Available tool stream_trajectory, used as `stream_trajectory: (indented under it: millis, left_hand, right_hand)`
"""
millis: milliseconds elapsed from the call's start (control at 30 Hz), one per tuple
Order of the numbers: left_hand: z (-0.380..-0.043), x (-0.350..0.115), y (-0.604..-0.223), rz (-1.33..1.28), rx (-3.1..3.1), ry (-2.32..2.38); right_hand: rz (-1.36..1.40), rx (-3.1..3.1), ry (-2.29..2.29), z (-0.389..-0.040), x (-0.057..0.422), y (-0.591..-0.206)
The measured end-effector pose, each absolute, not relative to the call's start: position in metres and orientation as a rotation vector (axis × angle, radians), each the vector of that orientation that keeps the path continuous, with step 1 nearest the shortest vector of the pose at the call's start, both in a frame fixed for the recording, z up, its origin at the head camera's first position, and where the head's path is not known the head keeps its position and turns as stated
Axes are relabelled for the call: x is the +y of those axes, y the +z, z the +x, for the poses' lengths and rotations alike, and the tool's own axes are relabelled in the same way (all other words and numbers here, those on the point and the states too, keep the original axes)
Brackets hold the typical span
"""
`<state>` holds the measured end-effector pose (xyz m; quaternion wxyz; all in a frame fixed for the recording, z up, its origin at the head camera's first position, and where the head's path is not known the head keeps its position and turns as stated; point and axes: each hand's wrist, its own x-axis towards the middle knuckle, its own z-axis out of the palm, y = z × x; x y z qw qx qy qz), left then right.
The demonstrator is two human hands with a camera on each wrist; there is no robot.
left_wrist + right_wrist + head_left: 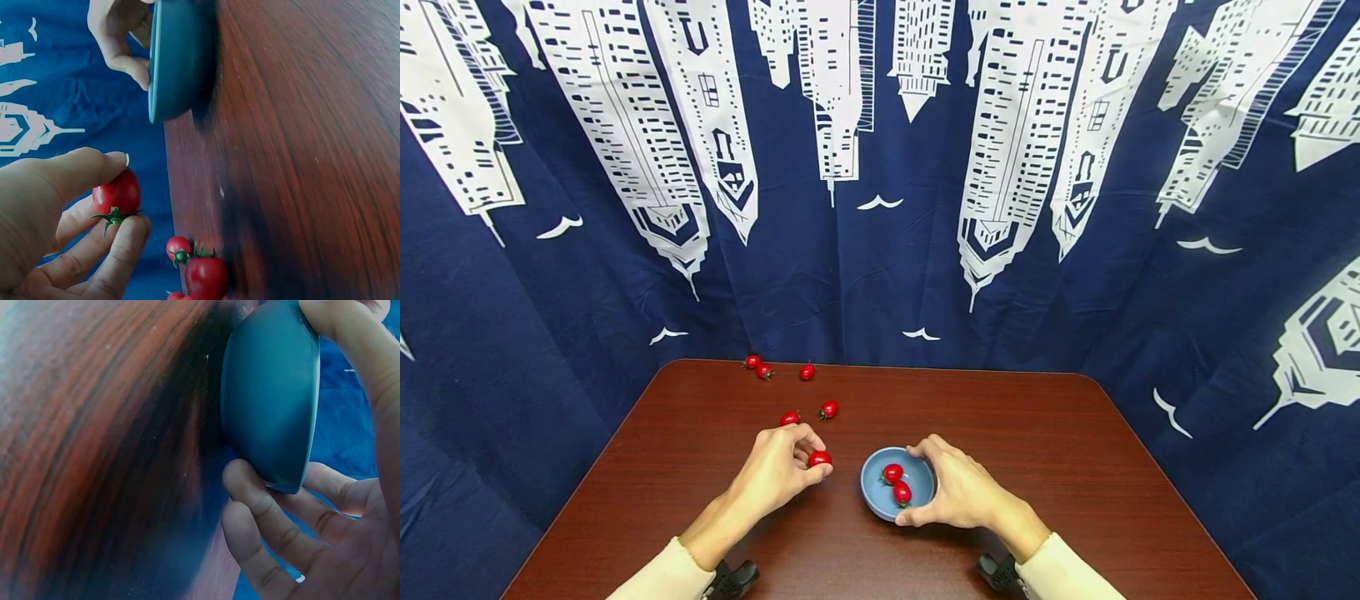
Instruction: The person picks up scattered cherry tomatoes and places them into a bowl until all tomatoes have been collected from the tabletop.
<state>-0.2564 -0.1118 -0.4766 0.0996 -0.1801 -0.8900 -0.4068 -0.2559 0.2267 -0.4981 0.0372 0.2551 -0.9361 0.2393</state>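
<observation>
Between thumb and fingers, my left hand (780,468) pinches a red cherry tomato (820,458), held above the table to the left of the bowl; its green stem end shows in the left wrist view (117,199). My right hand (958,490) grips the blue bowl (871,502) by its right side, thumb at the near rim and fingers at the far rim. Inside the bowl lie two cherry tomatoes (892,473). Just beyond my left hand are a partly covered cherry tomato (789,418) and another cherry tomato (828,409).
Farther back, near the far edge of the brown table (1000,417), lie a pair of cherry tomatoes (763,371) and a single cherry tomato (807,372). A dark blue curtain (865,275) with white buildings hangs behind the table.
</observation>
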Motion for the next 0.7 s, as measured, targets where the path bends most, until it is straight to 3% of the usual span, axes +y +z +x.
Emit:
stream_trajectory:
  millis: [700]
  left_hand:
    - [-0.260, -0.067, -0.472, -0.732, -2.527, -1.293]
  right_hand:
    - [0.868, -2.845, 0.820, -0.258, 0.229, -0.500]
